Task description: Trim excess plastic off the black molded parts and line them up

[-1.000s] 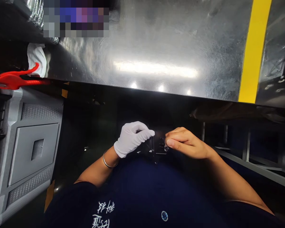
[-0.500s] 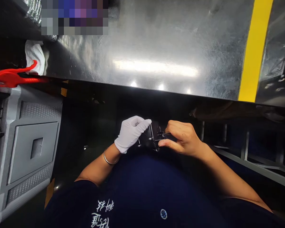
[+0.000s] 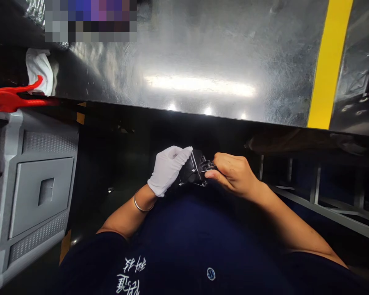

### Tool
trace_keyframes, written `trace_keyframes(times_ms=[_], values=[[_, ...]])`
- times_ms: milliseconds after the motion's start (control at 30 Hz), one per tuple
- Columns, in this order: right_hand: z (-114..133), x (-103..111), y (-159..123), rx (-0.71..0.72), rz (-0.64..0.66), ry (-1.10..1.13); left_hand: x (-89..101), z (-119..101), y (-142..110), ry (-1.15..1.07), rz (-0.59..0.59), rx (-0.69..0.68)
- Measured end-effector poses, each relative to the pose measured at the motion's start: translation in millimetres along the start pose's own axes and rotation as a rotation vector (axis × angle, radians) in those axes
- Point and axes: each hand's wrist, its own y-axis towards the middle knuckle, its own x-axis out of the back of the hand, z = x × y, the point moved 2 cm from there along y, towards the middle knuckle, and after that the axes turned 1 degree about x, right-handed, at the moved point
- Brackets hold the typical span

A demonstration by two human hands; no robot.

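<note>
Nearest is a dark blue shirt. Just beyond, a small black part is held between the gloved left hand, pinching its left, and the bare right hand, gripping its right. Farther stands a metal table.

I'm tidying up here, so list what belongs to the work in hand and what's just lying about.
In the work:
black part, held by the gloved left hand and bare right hand

Apparently just lying about:
white cloth
red thing, use unclear
grey plastic box
</note>
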Motion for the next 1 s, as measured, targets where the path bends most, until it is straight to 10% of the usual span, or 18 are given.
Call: trace_keyframes(times_ms=[133,400,1000], values=[[2,2,0,0.01,0.255,0.348,1.1,-1,4,0.005,-0.009,-0.009],[-2,-1,-1,-0.062,-0.319,-0.172,1.1,-4,8,-0.003,0.117,0.104],[2,-4,0,-0.101,-0.127,0.106,-0.2,3,4,-0.052,0.031,0.088]])
